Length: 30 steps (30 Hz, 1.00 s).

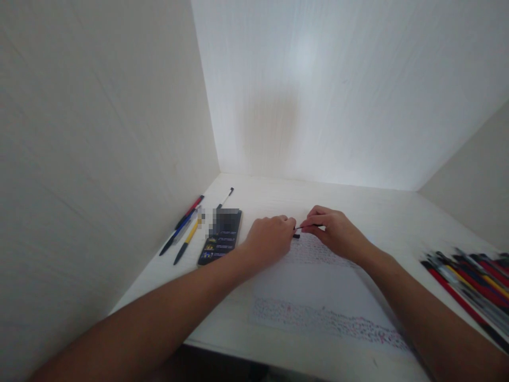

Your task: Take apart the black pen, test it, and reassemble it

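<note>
Over the written sheet of paper (314, 281), my two hands meet with their fingertips close together. My right hand (338, 231) pinches a thin dark rod (314, 226) that looks like a pen refill; its left end reaches my left fingers. My left hand (272, 236) is closed, back of the hand up, and its palm side is hidden. From under it sticks a short black end (296, 236), apparently of a pen. Small handwriting fills the sheet's upper part and a band along its lower edge, partly covered by my arms.
Left of my hands lies a phone (220, 239) with a lit screen. Beyond it are a yellow pen (191, 233), several other pens along the left wall, and a thin white-and-black pen piece (226, 197). Many pens (473, 281) lie in a blurred pile at right. White panels enclose the desk.
</note>
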Each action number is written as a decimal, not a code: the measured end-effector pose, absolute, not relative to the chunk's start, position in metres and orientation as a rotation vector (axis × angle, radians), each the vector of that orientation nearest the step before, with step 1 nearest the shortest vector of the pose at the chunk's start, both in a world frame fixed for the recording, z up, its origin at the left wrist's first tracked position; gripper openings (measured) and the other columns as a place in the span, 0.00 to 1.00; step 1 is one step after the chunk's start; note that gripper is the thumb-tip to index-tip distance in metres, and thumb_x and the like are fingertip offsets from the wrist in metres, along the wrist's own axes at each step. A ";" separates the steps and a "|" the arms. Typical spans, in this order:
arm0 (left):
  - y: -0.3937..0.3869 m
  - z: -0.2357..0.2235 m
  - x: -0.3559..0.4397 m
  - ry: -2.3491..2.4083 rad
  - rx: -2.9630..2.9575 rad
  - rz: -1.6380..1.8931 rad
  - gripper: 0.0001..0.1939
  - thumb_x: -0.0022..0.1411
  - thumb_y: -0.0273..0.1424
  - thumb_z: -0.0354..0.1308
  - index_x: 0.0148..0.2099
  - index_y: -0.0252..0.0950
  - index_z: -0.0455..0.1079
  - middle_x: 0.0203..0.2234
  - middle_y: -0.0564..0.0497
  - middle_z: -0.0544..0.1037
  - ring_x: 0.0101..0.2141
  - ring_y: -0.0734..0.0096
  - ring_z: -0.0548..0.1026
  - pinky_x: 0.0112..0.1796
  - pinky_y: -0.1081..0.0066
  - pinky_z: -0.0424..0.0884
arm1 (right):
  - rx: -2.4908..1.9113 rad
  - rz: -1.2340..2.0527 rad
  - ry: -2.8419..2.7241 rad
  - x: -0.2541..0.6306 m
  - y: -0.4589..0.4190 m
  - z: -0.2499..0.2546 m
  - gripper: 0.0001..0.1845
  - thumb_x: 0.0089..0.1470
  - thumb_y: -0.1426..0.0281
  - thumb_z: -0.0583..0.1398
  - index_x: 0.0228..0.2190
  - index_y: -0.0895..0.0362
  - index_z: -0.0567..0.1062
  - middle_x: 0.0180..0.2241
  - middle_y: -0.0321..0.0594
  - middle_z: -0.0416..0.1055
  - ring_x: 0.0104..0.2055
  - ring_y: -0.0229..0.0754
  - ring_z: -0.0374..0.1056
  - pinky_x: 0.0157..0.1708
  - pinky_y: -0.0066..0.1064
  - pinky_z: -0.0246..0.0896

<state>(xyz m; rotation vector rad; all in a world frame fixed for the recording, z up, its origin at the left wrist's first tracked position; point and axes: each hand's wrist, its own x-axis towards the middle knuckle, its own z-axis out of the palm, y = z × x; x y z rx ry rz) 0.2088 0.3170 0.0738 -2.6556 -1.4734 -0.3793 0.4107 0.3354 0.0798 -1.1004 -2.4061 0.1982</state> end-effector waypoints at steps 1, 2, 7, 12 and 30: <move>0.318 0.073 0.209 -1.470 -2.654 -0.379 0.14 0.71 0.33 0.43 0.43 0.38 0.70 0.34 0.48 0.77 0.30 0.65 0.75 0.29 0.67 0.63 | -1.102 0.206 -2.401 0.410 0.335 0.080 0.11 0.55 0.78 0.60 0.32 0.53 0.81 0.34 0.39 0.73 0.34 0.40 0.69 0.37 0.34 0.65; 0.319 0.072 0.208 -1.471 -2.653 -0.380 0.14 0.71 0.33 0.43 0.43 0.38 0.70 0.34 0.48 0.77 0.30 0.65 0.75 0.29 0.67 0.63 | -1.104 0.211 -2.399 0.410 0.335 0.079 0.11 0.55 0.78 0.60 0.32 0.53 0.81 0.34 0.39 0.73 0.34 0.40 0.69 0.37 0.34 0.65; 0.321 0.073 0.206 -1.498 -2.626 -0.390 0.13 0.69 0.33 0.45 0.41 0.38 0.71 0.33 0.48 0.78 0.30 0.64 0.75 0.28 0.67 0.63 | -1.125 0.119 -2.401 0.416 0.339 0.079 0.08 0.54 0.76 0.61 0.30 0.53 0.81 0.33 0.40 0.75 0.36 0.44 0.69 0.38 0.37 0.64; 0.317 0.077 0.205 -1.498 -2.626 -0.426 0.13 0.69 0.35 0.46 0.41 0.38 0.71 0.33 0.48 0.78 0.30 0.65 0.75 0.28 0.67 0.63 | -1.159 0.086 -2.253 0.421 0.343 0.080 0.06 0.55 0.70 0.62 0.30 0.51 0.81 0.33 0.40 0.78 0.37 0.47 0.68 0.40 0.42 0.62; 0.316 0.078 0.209 -1.568 -2.650 -0.509 0.13 0.68 0.39 0.49 0.43 0.38 0.71 0.36 0.48 0.79 0.32 0.64 0.76 0.30 0.67 0.65 | -1.023 1.109 -1.432 0.394 0.337 0.065 0.11 0.51 0.62 0.66 0.28 0.56 0.74 0.31 0.40 0.74 0.31 0.38 0.69 0.38 0.36 0.68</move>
